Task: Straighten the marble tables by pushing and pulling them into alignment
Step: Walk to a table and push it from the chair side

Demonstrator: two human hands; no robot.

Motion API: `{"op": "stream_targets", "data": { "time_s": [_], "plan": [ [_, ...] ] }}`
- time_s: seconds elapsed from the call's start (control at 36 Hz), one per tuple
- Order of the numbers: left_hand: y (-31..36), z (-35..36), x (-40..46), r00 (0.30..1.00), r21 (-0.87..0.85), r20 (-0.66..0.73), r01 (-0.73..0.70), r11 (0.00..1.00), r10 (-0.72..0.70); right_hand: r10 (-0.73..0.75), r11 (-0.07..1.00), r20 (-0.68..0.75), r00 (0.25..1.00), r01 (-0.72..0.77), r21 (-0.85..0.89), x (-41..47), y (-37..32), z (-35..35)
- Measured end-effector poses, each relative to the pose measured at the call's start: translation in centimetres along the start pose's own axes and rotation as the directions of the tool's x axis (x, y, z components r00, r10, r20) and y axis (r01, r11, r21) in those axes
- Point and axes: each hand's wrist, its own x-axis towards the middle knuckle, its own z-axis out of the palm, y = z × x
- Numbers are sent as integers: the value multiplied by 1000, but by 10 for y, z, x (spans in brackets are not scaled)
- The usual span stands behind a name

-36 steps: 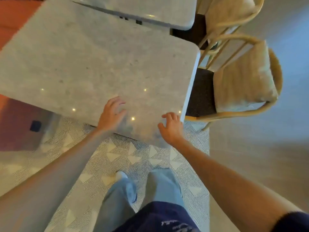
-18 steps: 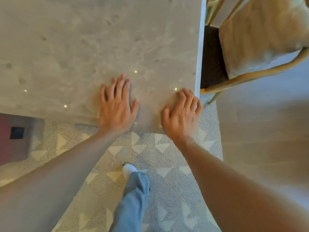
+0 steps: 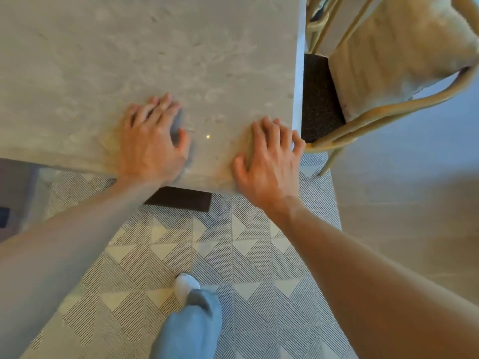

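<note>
A grey marble table (image 3: 155, 53) fills the upper left of the head view, its near edge running across the middle. My left hand (image 3: 153, 141) lies palm down on the top close to that near edge, fingers spread. My right hand (image 3: 269, 156) presses flat on the near right corner, fingers apart, the little finger reaching the table's right edge. Neither hand holds anything. The table's dark base (image 3: 178, 199) shows under the near edge. No second table is in view.
A wicker chair (image 3: 388, 110) with a pale cushion (image 3: 394, 53) stands right of the table, close to its right edge. A dark floor mat (image 3: 320, 99) lies between them. My leg and white shoe (image 3: 185, 283) are on the patterned rug (image 3: 246, 268).
Both hands came down flat on the table's near corner. The view has closed in on the table, the second table has left the view, and the dark base now shows below the edge.
</note>
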Motion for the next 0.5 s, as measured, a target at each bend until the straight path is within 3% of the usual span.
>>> {"op": "stream_targets", "data": {
  "time_s": [0.5],
  "plan": [
    [9,13,19,994,-4,-101,31,1000,-31,-42,999,38,998,43,-9,26,16,2]
  ]
}}
